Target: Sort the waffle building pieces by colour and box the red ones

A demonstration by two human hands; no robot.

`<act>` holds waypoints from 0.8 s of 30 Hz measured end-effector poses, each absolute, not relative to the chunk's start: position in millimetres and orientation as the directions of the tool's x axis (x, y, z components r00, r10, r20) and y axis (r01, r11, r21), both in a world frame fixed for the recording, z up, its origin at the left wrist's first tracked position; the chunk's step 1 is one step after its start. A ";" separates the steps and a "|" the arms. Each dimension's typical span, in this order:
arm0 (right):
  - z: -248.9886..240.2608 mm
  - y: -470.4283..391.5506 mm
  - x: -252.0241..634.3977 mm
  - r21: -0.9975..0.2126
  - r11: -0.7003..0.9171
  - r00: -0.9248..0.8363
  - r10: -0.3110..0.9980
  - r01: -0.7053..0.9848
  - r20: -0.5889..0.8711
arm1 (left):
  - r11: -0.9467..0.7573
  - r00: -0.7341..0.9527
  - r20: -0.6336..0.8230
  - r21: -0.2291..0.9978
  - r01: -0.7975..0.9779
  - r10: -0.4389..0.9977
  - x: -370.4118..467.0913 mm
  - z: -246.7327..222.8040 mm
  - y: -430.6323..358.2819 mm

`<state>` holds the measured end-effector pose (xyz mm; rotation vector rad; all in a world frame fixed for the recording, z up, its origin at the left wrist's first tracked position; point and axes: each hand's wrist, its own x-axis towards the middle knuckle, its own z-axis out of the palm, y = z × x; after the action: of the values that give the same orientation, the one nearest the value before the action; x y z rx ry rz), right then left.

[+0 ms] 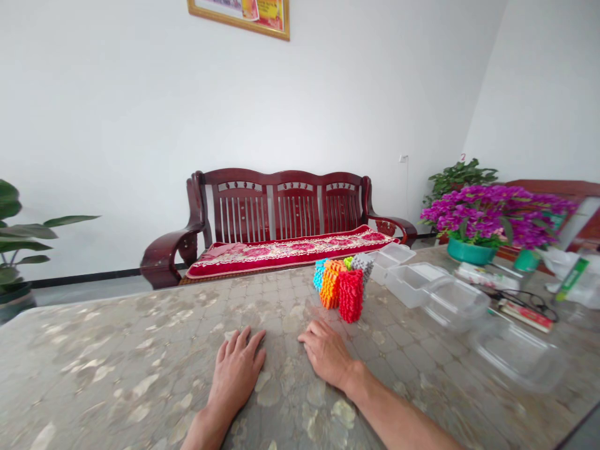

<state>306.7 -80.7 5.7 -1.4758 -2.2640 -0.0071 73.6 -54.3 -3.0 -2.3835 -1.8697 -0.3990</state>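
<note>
My left hand (237, 364) lies flat on the patterned tabletop (117, 375), fingers spread, holding nothing. To its right, my right hand (325, 352) rests on the table with its fingers loosely bent and nothing visible in them. Just beyond my right hand stand upright bundles of small knobbly plastic pieces. A red bundle (350, 296) is nearest, with an orange bundle (330, 284) beside it. Behind them are a light blue bundle (320, 275), a grey bundle (362, 264) and a partly hidden lime green bundle (347, 262). Neither hand appears to touch the bundles.
Several clear plastic containers, including one box (410, 284), stand right of the bundles; a clear lid-like piece (520, 353) lies closer. Farther right are glasses (529, 303), a small red-and-white box (525, 315) and purple flowers in a teal pot (471, 251). A wooden bench (290, 206) stands beyond the table.
</note>
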 end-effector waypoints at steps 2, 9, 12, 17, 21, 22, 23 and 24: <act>12.4 -84.2 305.2 -0.189 0.491 -0.383 0.824 0.850 0.418 | -0.251 0.219 0.258 0.096 0.963 0.941 73.1 -4.0 -53.7; 63.0 -100.9 330.8 -0.144 0.518 -0.221 0.577 0.843 0.786 | -0.249 0.221 0.237 0.093 0.964 0.946 73.6 -0.5 -55.3; 91.0 -95.9 374.4 -0.264 0.279 0.109 0.469 0.923 0.876 | -0.250 0.220 0.245 0.097 0.963 0.944 73.7 -0.2 -55.7; 122.5 -73.7 456.6 -0.237 -0.284 0.362 0.565 0.929 0.742 | -0.249 0.220 0.247 0.094 0.964 0.944 72.6 -3.5 -53.6; 124.8 -56.3 495.1 0.042 -0.512 0.451 0.791 0.858 0.415 | -0.253 0.226 0.240 0.088 0.964 0.944 73.0 -3.0 -52.6; 123.0 -52.7 500.8 0.075 -0.528 0.475 0.810 0.846 0.344 | -0.252 0.225 0.238 0.089 0.964 0.945 73.2 -2.4 -52.8; 120.6 -49.6 505.4 0.090 -0.536 0.493 0.820 0.839 0.291 | -0.250 0.223 0.236 0.091 0.964 0.946 73.5 -1.8 -53.0; 118.0 -46.9 509.2 0.093 -0.539 0.503 0.826 0.837 0.255 | -0.248 0.221 0.235 0.095 0.964 0.947 73.7 -1.2 -53.3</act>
<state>509.2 -46.9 118.0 -2.6863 -1.4867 -0.4200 73.7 -53.3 -1.2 -2.3981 -1.8804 -0.3767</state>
